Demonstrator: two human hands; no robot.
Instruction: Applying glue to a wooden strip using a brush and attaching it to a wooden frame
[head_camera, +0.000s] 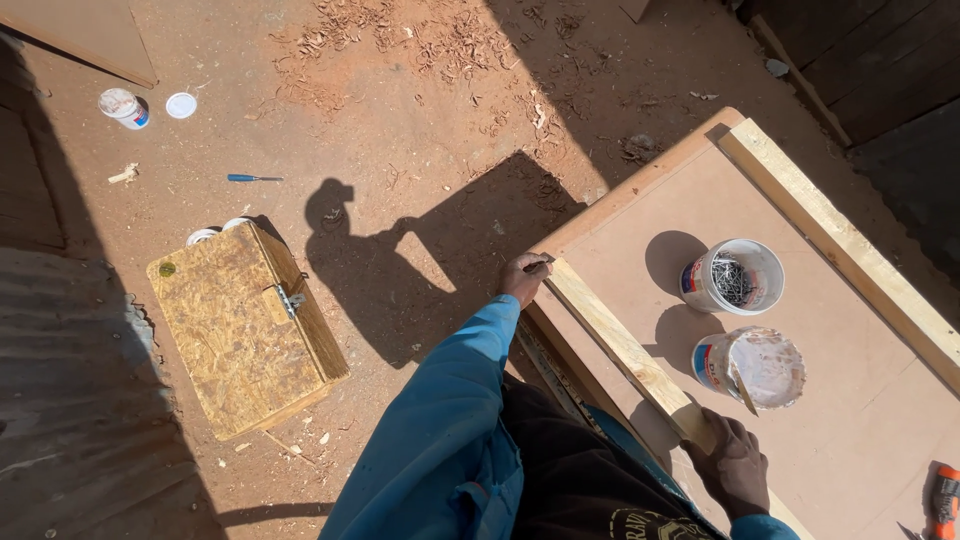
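A: Where are the hands?

B: Both are on the pale wooden batten (610, 335) that lies along the near edge of the brown board (850, 400). The left hand (526, 277) curls closed over the batten's far end, at the board's corner. The right hand (735, 465) presses flat, fingers spread, on the batten's near part.

A: Why one hand at each end?

B: I judge it keeps the strip lined up with the board's edge; a long, thin piece pivots easily if held at one spot only.

A: And the opposite edge?

B: A second batten (840, 240) already lies along the far side, parallel to the first, so the two appear to frame the board.

A: What sits on that surface?

B: Two small tubs, between the battens. The tub of nails (735, 277) is upright and open; just beside it the glue tub (752, 367) has a stick leaning in it. Both are within reach of the right hand, likely put there for that reason.

A: Anything else?

B: An orange tool (943, 497) at the board's lower right corner, partly cut off. On the red dirt ground (400, 130) sits a chipboard box (245, 328) with a metal latch, a blue-handled tool (253, 178) and a small white pot (124, 107) with its lid (181, 105) beside it.
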